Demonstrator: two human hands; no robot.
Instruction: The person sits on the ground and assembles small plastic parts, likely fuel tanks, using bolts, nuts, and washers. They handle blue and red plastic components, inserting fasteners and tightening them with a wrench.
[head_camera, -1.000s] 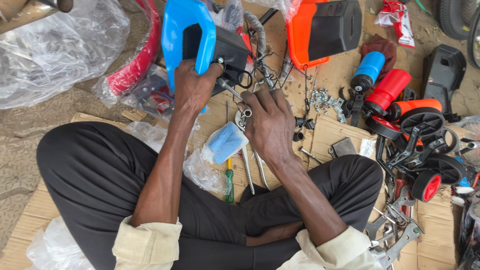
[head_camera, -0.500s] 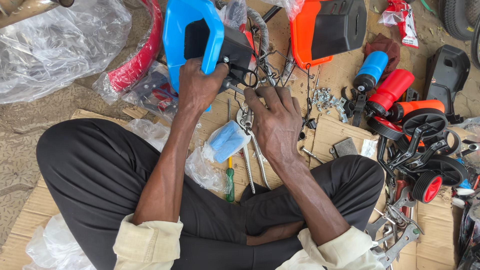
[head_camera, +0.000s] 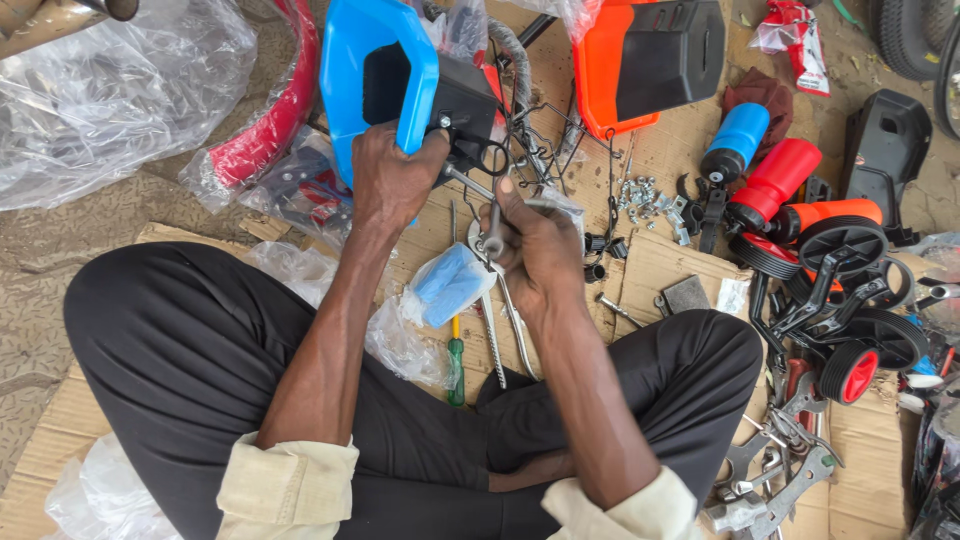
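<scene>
**Both hands busy on a blue-and-black plastic part**

Left hand (head_camera: 388, 178) clamped around the lower edge of a blue plastic shell (head_camera: 378, 70) with a black box-shaped piece (head_camera: 462, 100) set into it, fingers wrapped over the blue rim, thumb toward the black piece. Right hand (head_camera: 532, 250) just beside it, closed around a slim metal spanner (head_camera: 492, 240), tip angled up toward the underside of the black piece. Held up off the ground in front of crossed legs in dark trousers (head_camera: 180, 370), cream cuffs rolled at both wrists.

Directly below the hands, on flattened cardboard (head_camera: 660, 270): a small clear bag with something blue inside (head_camera: 450, 285), a green-handled screwdriver (head_camera: 455, 365), and two long thin metal tools (head_camera: 505, 335) lying side by side. Near the right hand, a tangle of wire brackets (head_camera: 560, 150) and a scatter of small bolts and nuts (head_camera: 640, 195).

Further right: a blue bottle (head_camera: 735, 140), a red bottle (head_camera: 775, 180), and small black wheels with red hubs (head_camera: 855, 370) on a black frame. Flat spanners (head_camera: 790, 480) heaped near the right knee. At the top, an orange shell with a black insert (head_camera: 650, 55). To the left, a red curved guard (head_camera: 275, 120) in clear wrap and a large crumpled plastic sheet (head_camera: 110, 90)
</scene>
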